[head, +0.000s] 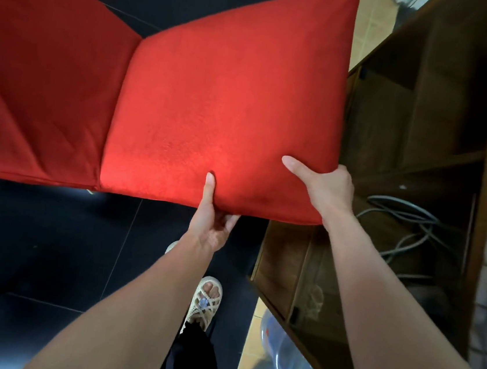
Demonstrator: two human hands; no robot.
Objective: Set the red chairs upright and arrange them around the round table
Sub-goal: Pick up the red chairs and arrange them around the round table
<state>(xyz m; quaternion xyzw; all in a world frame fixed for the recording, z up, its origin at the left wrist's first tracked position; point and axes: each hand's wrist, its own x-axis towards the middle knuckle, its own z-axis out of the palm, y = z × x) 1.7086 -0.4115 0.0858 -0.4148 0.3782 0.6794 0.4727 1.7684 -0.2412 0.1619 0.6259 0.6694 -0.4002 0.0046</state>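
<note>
Chair in red cloth fills the upper left of your view, two padded panels meeting at a crease, the brighter one nearer your hands. Its legs are hidden, so you cannot tell whether it stands on the floor or hangs in your grasp.

Your left hand grips the near edge of that panel from below: thumb laid up on the red cloth, fingers curled under the edge. Your right hand holds the near right corner, its thumb pressed flat on top and the rest of the hand wrapped round the corner's side. Both grasps are closed on the chair.

Below it lies a dark tiled floor, with your foot in a pale woven sandal just under your left forearm. To your right, just beside the chair's corner, stands a brown wooden cabinet with grey cables coiled inside. A clear blue water bottle sits at the cabinet's near end.
</note>
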